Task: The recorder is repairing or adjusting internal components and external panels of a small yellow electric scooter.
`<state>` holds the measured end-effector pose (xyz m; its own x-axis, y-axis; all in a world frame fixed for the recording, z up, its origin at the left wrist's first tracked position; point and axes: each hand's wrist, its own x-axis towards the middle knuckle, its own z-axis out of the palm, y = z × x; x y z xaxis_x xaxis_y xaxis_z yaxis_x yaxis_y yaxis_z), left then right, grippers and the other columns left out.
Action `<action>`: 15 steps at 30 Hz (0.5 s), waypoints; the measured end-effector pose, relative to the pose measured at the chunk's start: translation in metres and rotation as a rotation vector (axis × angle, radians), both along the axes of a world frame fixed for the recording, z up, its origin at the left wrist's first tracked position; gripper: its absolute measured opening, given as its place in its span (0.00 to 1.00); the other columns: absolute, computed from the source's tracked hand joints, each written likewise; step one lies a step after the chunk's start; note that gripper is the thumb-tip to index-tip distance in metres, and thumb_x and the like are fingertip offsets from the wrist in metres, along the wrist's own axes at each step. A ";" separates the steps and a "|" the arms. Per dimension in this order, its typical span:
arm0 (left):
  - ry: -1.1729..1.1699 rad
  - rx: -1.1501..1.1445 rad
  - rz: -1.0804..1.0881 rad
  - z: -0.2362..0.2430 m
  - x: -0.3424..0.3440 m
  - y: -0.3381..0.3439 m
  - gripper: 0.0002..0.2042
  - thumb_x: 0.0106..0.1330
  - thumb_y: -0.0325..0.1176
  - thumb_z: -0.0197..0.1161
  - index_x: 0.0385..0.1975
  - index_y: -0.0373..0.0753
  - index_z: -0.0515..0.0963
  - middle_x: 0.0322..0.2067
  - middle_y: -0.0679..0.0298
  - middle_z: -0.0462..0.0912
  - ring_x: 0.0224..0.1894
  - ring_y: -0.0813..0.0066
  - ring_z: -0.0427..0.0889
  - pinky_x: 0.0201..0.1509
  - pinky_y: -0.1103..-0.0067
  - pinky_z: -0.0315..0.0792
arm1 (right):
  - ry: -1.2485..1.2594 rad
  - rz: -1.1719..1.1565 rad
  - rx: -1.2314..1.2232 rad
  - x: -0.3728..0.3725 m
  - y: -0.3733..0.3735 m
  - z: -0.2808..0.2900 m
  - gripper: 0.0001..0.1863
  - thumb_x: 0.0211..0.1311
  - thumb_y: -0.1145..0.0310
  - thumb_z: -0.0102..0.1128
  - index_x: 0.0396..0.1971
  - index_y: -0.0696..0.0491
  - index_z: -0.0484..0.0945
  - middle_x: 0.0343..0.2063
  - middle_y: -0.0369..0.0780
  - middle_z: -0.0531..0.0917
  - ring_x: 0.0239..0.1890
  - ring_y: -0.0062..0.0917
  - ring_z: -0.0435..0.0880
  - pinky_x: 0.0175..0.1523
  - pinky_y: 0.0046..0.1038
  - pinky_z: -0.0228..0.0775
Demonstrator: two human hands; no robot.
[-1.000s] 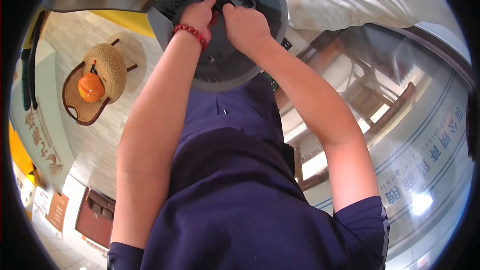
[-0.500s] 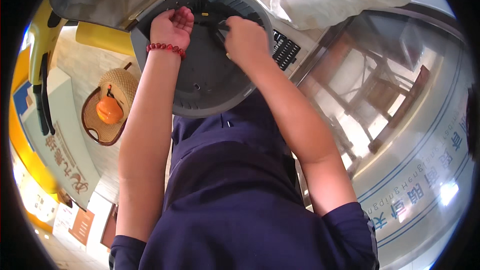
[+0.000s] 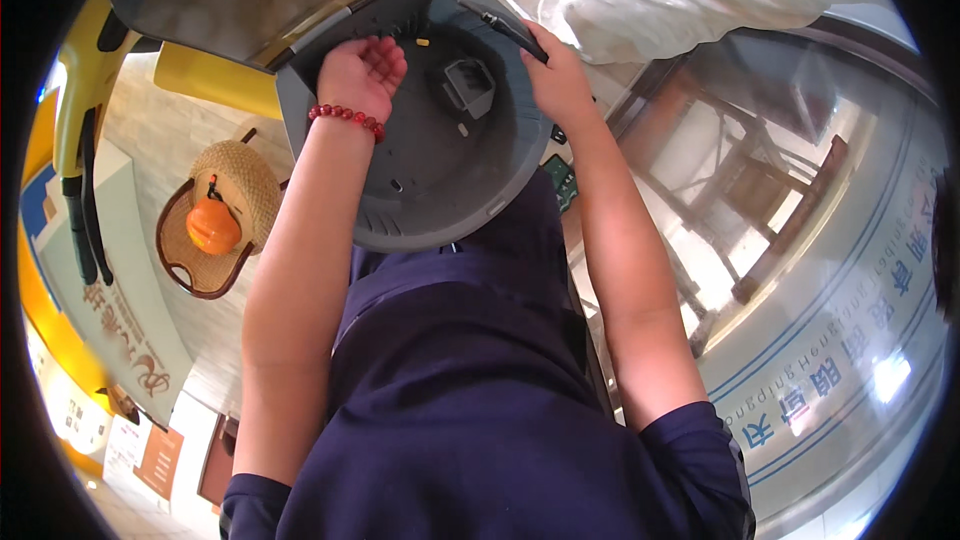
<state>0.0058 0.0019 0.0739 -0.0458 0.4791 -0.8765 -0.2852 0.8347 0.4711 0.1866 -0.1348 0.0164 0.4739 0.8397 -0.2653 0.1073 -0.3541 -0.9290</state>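
Black-handled screwdriver-like tool (image 3: 515, 37): in the right hand (image 3: 562, 85), over the far right part of the round grey tub (image 3: 420, 205)
Tool's long axis: slanting from the right hand forward and left, its tip end toward the tub's far corner
Raised grey piece (image 3: 482, 92): inside the tub, left of the right hand and slightly nearer the body, off the tool's line, between the 2 hands with neither clearly closer
Right-hand grip: fingers wrapped round the handle; whether the tool touches the tub wall, cannot tell
Left hand (image 3: 362, 78): nothing visible in its grasp, palm up, fingers loosely curled, over the tub's left side
Right hand against 0.5 s ago: then over the tub's middle, covering the raised grey piece; now at the right rim, that piece in plain view
Left hand against 0.5 s ago: much the same palm-up pose
Both hands against 1.0 s ago: then close together in the tub, now well apart
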 end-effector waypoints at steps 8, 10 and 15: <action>0.100 -0.061 -0.123 -0.025 -0.005 -0.006 0.08 0.64 0.28 0.49 0.40 0.34 0.68 0.38 0.58 0.72 0.39 0.65 0.72 0.45 0.71 0.71 | -0.209 -0.055 -0.062 -0.008 0.000 0.003 0.16 0.56 0.73 0.53 0.45 0.57 0.73 0.36 0.46 0.80 0.38 0.28 0.78 0.47 0.24 0.65; 0.084 -0.059 -0.080 -0.025 -0.004 -0.007 0.08 0.65 0.28 0.49 0.41 0.34 0.67 0.39 0.58 0.72 0.40 0.65 0.72 0.47 0.71 0.71 | -0.186 -0.103 -0.097 -0.007 -0.001 0.002 0.14 0.56 0.73 0.53 0.44 0.58 0.74 0.36 0.47 0.80 0.39 0.29 0.79 0.46 0.25 0.66; 0.206 -0.042 -0.169 -0.031 -0.009 -0.013 0.14 0.65 0.24 0.44 0.51 0.34 0.63 0.48 0.57 0.68 0.43 0.65 0.73 0.48 0.73 0.71 | -0.175 -0.093 -0.079 -0.006 0.002 0.006 0.14 0.56 0.73 0.53 0.43 0.58 0.74 0.35 0.47 0.80 0.37 0.29 0.79 0.45 0.25 0.67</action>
